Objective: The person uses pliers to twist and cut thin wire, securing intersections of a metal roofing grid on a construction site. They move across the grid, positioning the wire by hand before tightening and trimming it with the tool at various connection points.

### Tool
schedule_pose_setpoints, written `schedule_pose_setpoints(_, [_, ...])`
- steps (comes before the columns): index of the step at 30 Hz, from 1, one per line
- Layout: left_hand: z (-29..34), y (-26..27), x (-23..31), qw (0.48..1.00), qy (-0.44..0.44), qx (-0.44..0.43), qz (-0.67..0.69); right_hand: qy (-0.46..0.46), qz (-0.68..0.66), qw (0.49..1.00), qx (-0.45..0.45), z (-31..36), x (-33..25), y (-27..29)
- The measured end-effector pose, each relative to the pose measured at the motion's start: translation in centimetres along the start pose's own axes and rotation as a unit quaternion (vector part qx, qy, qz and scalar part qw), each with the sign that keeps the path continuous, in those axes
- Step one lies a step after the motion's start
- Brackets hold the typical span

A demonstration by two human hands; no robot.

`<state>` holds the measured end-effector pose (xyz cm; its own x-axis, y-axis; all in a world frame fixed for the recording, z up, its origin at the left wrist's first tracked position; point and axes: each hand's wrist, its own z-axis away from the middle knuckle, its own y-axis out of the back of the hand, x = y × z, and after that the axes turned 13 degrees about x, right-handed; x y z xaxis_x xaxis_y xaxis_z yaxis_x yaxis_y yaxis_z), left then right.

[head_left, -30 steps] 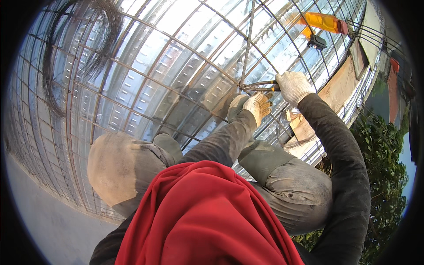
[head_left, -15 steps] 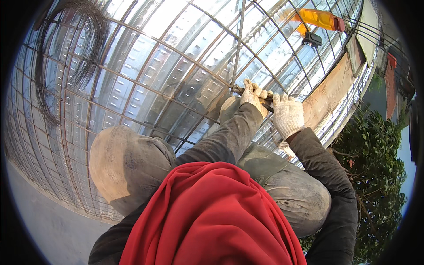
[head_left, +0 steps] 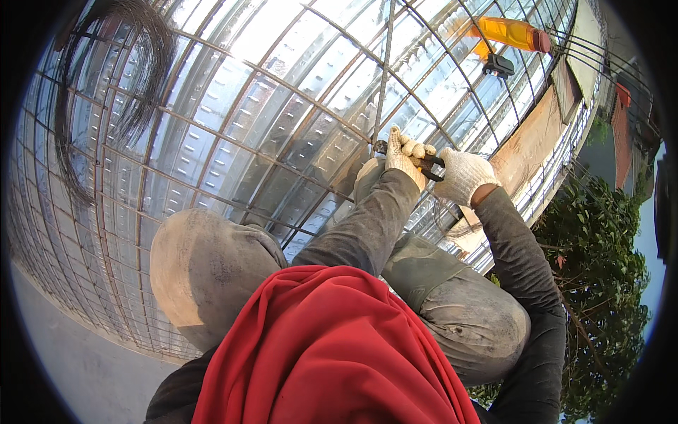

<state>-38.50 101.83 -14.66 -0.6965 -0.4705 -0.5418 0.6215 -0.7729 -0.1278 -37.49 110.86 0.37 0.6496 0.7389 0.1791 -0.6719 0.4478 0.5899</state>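
Observation:
My left hand (head_left: 405, 157), in a cream knit glove, is closed around a pair of dark-handled pliers (head_left: 432, 168). The pliers' head lies by a crossing of the steel bar mesh (head_left: 311, 103), at the foot of a ribbed bar (head_left: 384, 78). Close beside the handle ends, my right hand (head_left: 466, 177), gloved in white knit, is curled into a fist. What its fingers hold, if anything, is hidden.
Shiny ribbed metal decking (head_left: 212, 152) lies under the mesh. A coil of thin dark wire (head_left: 162, 56) rests at the far left. Far right are an orange bottle (head_left: 512, 32) and a small black box (head_left: 499, 65). Wooden boards (head_left: 526, 145) line the right edge, with tree foliage (head_left: 593, 261) beyond.
My right hand has curled into a tighter fist and turned at the wrist, staying by the handle ends. The pliers' handles now show more between my hands. My left hand has barely moved.

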Motion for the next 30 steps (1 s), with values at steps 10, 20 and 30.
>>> schedule_pose_setpoints(10, [0.1,-0.2,-0.4,0.993,-0.043,0.064,-0.087,0.029,-0.065,0.975,0.212,4.2,1.0,-0.3])
schedule_pose_setpoints(20, [-0.3,0.4,-0.1,0.988,-0.029,0.102,-0.108,-0.015,0.043,0.993,0.105,2.4,0.5,-7.4])
schedule_pose_setpoints(30, [-0.1,0.4,-1.1,0.998,-0.027,0.034,-0.041,-0.084,-0.163,0.971,-0.155,-0.2,2.6,-0.1])
